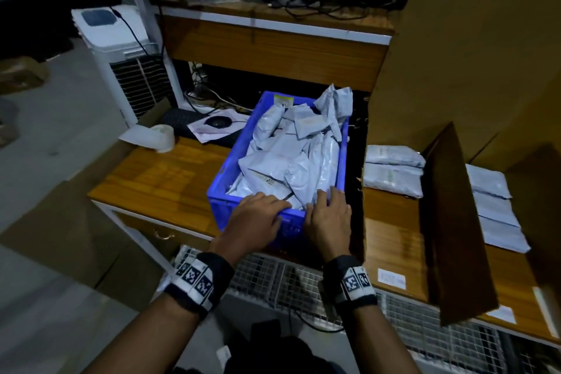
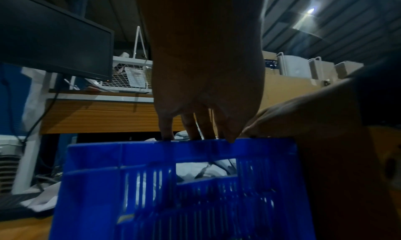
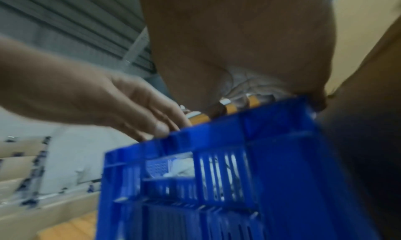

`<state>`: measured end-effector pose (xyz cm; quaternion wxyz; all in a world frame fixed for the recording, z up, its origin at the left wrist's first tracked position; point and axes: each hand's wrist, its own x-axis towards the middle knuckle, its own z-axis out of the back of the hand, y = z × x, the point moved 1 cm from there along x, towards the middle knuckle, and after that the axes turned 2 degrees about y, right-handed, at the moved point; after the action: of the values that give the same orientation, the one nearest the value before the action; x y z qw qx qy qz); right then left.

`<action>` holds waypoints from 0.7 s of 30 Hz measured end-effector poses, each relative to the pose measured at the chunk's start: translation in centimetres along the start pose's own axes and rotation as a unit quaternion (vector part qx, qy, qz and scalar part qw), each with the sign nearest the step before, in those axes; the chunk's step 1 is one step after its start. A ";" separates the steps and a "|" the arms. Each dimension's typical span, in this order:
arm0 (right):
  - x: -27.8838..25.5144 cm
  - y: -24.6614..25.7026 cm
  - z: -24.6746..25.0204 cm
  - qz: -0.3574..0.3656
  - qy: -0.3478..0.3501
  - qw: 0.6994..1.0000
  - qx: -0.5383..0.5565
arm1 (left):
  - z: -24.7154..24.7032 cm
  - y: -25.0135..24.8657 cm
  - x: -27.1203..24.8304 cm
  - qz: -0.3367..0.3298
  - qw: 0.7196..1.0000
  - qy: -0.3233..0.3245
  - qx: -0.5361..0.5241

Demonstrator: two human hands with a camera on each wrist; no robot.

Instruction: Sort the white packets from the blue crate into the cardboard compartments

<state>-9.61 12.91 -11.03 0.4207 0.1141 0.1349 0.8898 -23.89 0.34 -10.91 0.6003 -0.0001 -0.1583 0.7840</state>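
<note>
Head | 2 hands (left [image 1: 258,215], right [image 1: 329,215]) flat, fingers straight | on blue crate [image 1: 233,167] rim, over white packets [image 1: 291,161]

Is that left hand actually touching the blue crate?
Touching. The left wrist view shows the left hand's fingertips resting on the blue crate's near rim.

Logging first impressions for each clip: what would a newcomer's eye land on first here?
The bright blue crate on the wooden desk, heaped with crumpled white packets, stands out in the dim room. Both hands meet at its near rim: the left hand and the right hand reach over the edge onto the packets. To the right, flat packets already lie between brown cardboard dividers.
</note>
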 end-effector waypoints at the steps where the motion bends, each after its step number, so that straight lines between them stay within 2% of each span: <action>1: 0.5 0.3 -0.3 -0.015 0.002 1.000 -0.003 | 0.2 0.4 0.4 -0.004 1.000 0.013 -0.001; 7: 3.4 0.6 -0.9 -0.066 0.036 0.997 -0.013 | 1.8 3.1 3.8 0.006 0.996 0.084 -0.032; 11: 3.8 0.9 -0.6 -0.077 0.018 0.996 -0.038 | 2.5 5.1 6.6 0.033 0.992 0.114 -0.051; 13: 4.1 1.1 -0.3 -0.079 0.012 0.995 -0.053 | 3.0 5.8 8.6 0.061 0.991 0.106 -0.052; 15: 4.6 1.6 -0.2 -0.092 0.015 0.993 -0.067 | 3.4 6.5 10.3 0.045 0.995 0.075 -0.040; 16: 4.9 1.8 -0.1 -0.101 0.018 0.992 -0.071 | 3.3 7.0 10.9 0.031 0.996 0.081 -0.022; 19: 5.2 2.2 -0.1 -0.116 0.024 0.989 -0.087 | 2.9 8.0 12.1 0.029 0.985 0.168 0.041; 21: 5.2 2.3 -0.1 -0.125 0.033 0.988 -0.089 | 2.6 8.3 12.7 0.046 0.977 0.204 0.039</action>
<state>-14.49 15.50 -9.91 0.5321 0.0292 0.0818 0.8422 -35.72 9.76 -8.07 0.5829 -0.1440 -0.0017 0.7997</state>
